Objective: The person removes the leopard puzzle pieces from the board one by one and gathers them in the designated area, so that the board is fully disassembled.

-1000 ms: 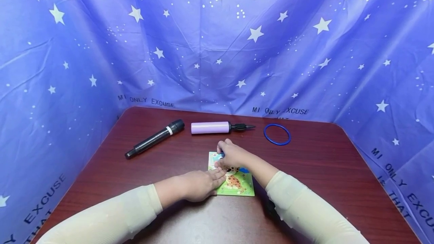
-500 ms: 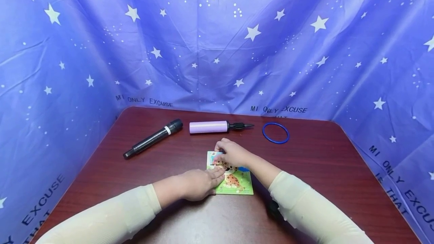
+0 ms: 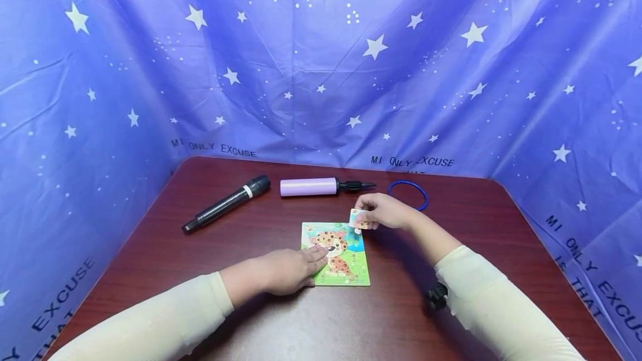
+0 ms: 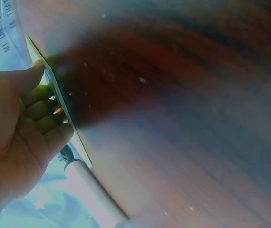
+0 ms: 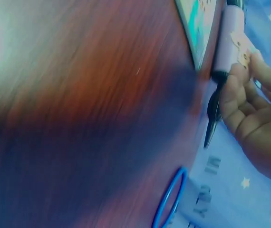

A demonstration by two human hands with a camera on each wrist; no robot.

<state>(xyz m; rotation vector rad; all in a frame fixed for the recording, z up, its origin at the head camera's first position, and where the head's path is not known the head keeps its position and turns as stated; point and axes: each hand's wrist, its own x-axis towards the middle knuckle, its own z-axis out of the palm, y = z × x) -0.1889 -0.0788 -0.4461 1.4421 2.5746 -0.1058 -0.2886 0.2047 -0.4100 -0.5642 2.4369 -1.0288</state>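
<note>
A square jigsaw puzzle [image 3: 357, 268] with a spotted leopard cub on green and blue lies on the table. My left hand [image 3: 291, 271] rests on its left side, fingers stretched across the picture. In the left wrist view, that thumb and the fingers [image 4: 43, 111] lie along the puzzle's thin edge [image 4: 81, 145]. Just over the puzzle's upper right corner, my right hand [image 3: 388, 210] pinches a small puzzle piece [image 3: 356, 217] between thumb and fingers. The right wrist view shows the same piece [image 5: 242, 52], orange-spotted, at the fingertips.
Behind the puzzle lie a purple hand pump [image 3: 308, 187] with a black nozzle and, to its left, a black microphone [image 3: 225, 205]. A blue ring [image 3: 407, 183] is partly hidden behind the right hand. A starry blue curtain [image 3: 321, 60] surrounds the dark red table [image 3: 165, 261].
My right hand has moved from the puzzle's upper left to its upper right, and the pinched piece now shows. The left hand stays on the puzzle, which has shifted slightly left in view.
</note>
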